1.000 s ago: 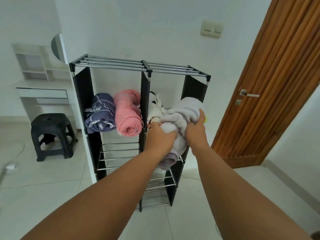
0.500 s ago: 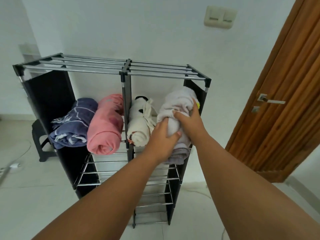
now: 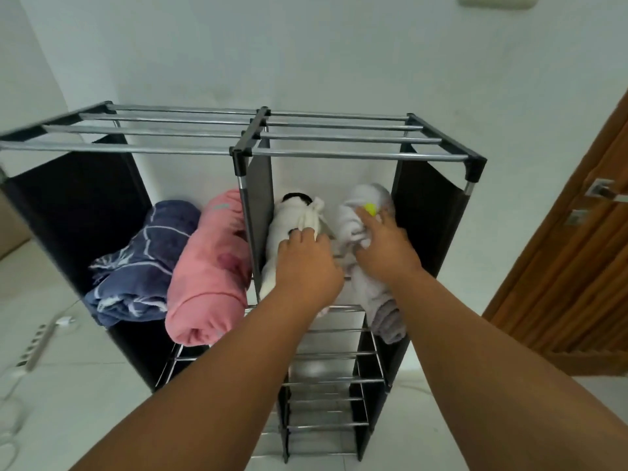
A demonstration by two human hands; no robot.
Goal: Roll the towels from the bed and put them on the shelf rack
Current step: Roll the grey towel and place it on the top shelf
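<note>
A black-and-steel shelf rack point(image 3: 339, 157) stands against the white wall. On its upper shelf, the left bay holds a rolled navy patterned towel point(image 3: 146, 263) and a rolled pink towel point(image 3: 210, 266). The right bay holds a rolled white towel point(image 3: 289, 215) with a black patch and a pale lilac towel point(image 3: 384, 311) whose front end hangs over the shelf edge. My left hand point(image 3: 306, 266) lies on the white towel with fingers curled into its fold. My right hand point(image 3: 384, 246) presses down on the pale lilac towel, fingers bent into the cloth beside a small yellow-green spot.
A wooden door point(image 3: 577, 266) with a metal handle point(image 3: 601, 190) is close on the right. A white power strip point(image 3: 34, 345) and its cable lie on the tiled floor at the left. Lower wire shelves point(image 3: 326, 379) of the rack hold nothing visible.
I have come closer to the rack. The pale lilac towel now lies on the shelf beside the white one, and my left hand has shifted from it onto the white towel.
</note>
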